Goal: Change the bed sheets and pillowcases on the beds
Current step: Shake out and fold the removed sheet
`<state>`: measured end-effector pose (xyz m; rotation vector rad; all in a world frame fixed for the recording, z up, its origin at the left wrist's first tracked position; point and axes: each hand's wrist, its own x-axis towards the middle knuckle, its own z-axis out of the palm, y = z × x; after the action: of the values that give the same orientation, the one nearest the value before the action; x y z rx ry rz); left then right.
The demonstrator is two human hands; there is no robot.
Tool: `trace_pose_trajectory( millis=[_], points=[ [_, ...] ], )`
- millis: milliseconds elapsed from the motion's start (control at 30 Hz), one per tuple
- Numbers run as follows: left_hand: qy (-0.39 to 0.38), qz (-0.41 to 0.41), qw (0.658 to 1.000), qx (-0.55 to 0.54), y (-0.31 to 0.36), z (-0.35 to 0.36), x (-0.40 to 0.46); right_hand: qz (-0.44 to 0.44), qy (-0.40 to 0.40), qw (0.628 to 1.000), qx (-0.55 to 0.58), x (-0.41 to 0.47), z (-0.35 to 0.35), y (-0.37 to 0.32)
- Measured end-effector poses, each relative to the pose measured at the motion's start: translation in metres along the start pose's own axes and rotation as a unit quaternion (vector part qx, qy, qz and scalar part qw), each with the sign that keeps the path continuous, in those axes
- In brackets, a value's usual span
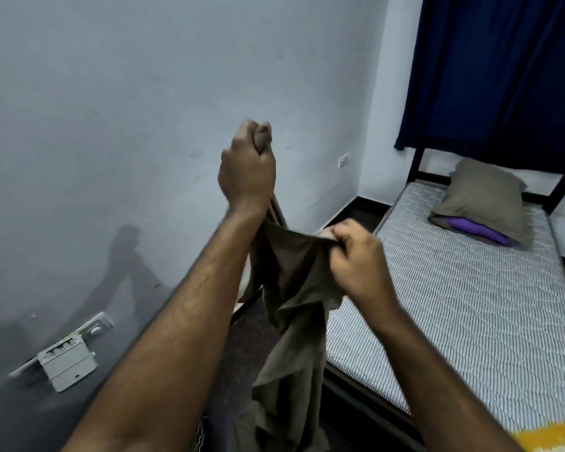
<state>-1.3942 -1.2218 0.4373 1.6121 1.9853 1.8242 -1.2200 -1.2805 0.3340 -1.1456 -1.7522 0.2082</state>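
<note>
I hold an olive-brown sheet (287,295) up in front of me, and it hangs in folds toward the floor. My left hand (247,168) is raised high and grips a bunched edge of it in a fist. Lower and to the right, my right hand (356,256) pinches another part of the same edge. To the right lies a bare mattress (454,288) with a grey striped quilted cover. At its far end rests a pillow (485,197) in an olive case, with a purple one (473,228) showing at the open end.
A pale wall (128,109) fills the left, with a switch box (67,360) low down and a socket (343,160) near the corner. A dark blue curtain (496,70) hangs behind the black bed frame (416,164). A narrow strip of dark floor (356,216) runs between wall and bed.
</note>
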Motion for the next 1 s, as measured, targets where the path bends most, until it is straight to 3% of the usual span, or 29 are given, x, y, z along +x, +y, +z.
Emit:
trace_pose_trajectory(
  millis=[67,100,133,200,267,333,400,467,667,733,833,1000],
  points=[
    [-0.111,0.002,0.962,0.249,-0.016,-0.007,-0.007,-0.027,0.018,0.999,0.013,0.015,-0.018,-0.005],
    [-0.149,-0.003,0.947,0.286,-0.019,-0.009,-0.013,-0.027,0.013,0.999,0.015,0.022,-0.022,-0.007],
    [-0.166,0.013,0.951,0.262,-0.021,-0.009,-0.020,-0.019,0.005,1.000,0.021,0.028,-0.020,-0.006],
    [-0.206,0.105,0.970,0.068,-0.016,-0.012,-0.049,0.022,-0.005,0.998,0.065,0.040,-0.016,-0.003],
    [-0.256,0.142,0.947,-0.134,-0.011,-0.008,-0.085,0.070,-0.022,0.984,0.160,0.047,-0.014,-0.004],
    [-0.289,0.127,0.935,-0.160,-0.012,-0.002,-0.106,0.093,-0.060,0.961,0.252,0.048,-0.018,-0.009],
    [-0.302,0.049,0.925,-0.227,-0.019,0.002,-0.108,0.104,-0.098,0.935,0.323,0.045,-0.020,-0.016],
    [-0.309,-0.021,0.888,-0.339,-0.025,0.000,-0.102,0.119,-0.125,0.917,0.359,0.040,-0.021,-0.018],
    [-0.160,-0.087,0.897,-0.402,-0.009,-0.019,-0.094,0.165,-0.118,0.875,0.440,0.020,-0.015,-0.003],
    [-0.161,-0.115,0.887,-0.416,-0.008,-0.022,-0.087,0.174,-0.089,0.886,0.421,0.014,-0.010,0.003],
    [-0.177,-0.093,0.894,-0.402,-0.007,-0.021,-0.088,0.180,-0.050,0.907,0.378,0.012,-0.009,0.005],
    [-0.159,-0.100,0.900,-0.394,0.001,-0.019,-0.094,0.167,-0.014,0.910,0.379,0.012,-0.016,-0.003]
  ],
)
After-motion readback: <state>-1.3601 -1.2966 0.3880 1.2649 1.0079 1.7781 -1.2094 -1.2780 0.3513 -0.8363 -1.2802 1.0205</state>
